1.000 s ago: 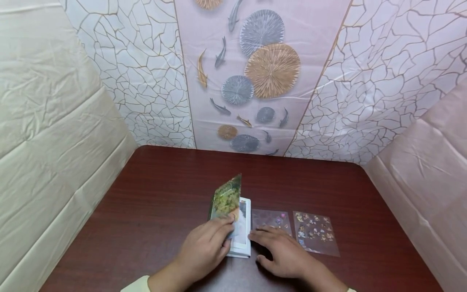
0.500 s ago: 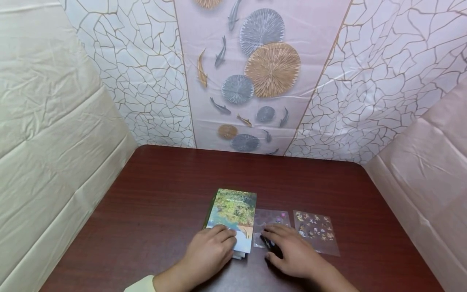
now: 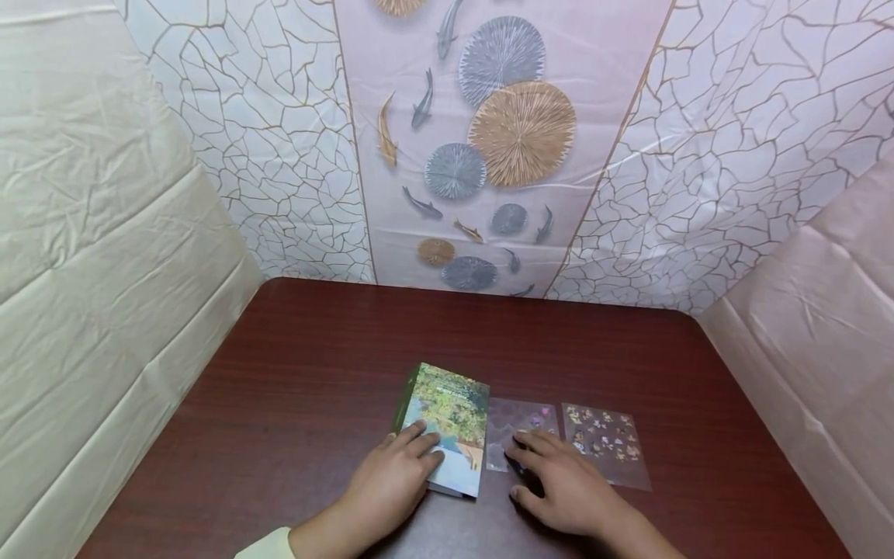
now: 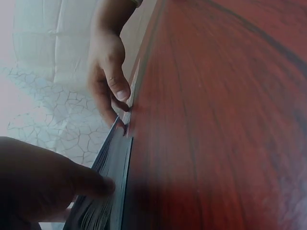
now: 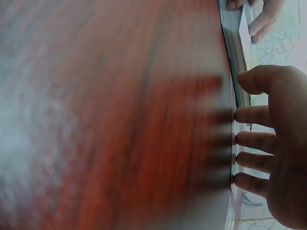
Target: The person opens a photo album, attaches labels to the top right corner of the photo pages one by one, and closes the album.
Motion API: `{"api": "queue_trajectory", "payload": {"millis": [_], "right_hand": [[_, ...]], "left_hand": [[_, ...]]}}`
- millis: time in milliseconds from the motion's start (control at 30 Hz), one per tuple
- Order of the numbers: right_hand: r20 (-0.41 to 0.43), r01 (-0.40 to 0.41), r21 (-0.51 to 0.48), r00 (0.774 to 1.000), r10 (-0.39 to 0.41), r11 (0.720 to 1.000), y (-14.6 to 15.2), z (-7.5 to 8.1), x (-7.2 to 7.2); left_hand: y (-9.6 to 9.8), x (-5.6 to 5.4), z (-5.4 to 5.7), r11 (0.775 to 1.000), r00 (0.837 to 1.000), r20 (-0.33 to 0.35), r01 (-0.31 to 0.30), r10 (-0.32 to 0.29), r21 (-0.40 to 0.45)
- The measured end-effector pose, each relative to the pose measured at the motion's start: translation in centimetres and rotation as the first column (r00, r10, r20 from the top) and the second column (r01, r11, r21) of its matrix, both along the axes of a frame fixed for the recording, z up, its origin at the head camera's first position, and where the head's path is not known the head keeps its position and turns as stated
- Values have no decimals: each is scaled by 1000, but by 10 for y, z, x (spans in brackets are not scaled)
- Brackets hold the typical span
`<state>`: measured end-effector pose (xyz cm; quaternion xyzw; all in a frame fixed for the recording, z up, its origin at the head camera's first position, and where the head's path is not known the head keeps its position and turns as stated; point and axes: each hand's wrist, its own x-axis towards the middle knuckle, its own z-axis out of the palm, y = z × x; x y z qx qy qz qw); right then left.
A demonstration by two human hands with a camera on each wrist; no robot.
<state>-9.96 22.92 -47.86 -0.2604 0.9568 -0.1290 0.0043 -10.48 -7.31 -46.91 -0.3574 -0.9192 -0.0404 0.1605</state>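
Note:
A photo album (image 3: 448,419) with a green and blue scenic cover lies closed over most of its length on the table, its pages slightly fanned at the near edge. My left hand (image 3: 391,473) holds its near left part: the fingers lie on the cover, and in the left wrist view the thumb (image 4: 96,184) presses the page edges. To the right of the album, my right hand (image 3: 566,481) rests with spread fingertips on a clear sheet (image 3: 497,435) bearing small colourful stickers, partly hidden under it. The right wrist view shows those fingers (image 5: 256,141) nearly straight.
A second clear sheet with small stickers (image 3: 606,442) lies farther right on the dark red-brown table (image 3: 314,373). Patterned cloth (image 3: 461,233) hangs behind the table's far edge, and plain fabric walls stand at both sides.
The album's raised cover has come down over its white pages. My left fingers now lie flatter on the cover. My right hand has shifted slightly right, away from the album's edge.

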Motion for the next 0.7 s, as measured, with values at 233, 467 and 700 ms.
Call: {"api": "queue_trajectory", "payload": {"millis": [233,467,700], "right_hand": [[-37,10,-14,999,-10,1000,2,-1,1],[-147,236,-8,961,-234,972,20,3,-1],[-109,304,25,948,-300,952,35,2,0]], "left_hand": [[5,4,0,1000,995,-92,-23,23,1],[7,4,-2,999,993,-112,-33,33,-1],[7,4,-4,999,995,-99,-31,30,-9]]}}
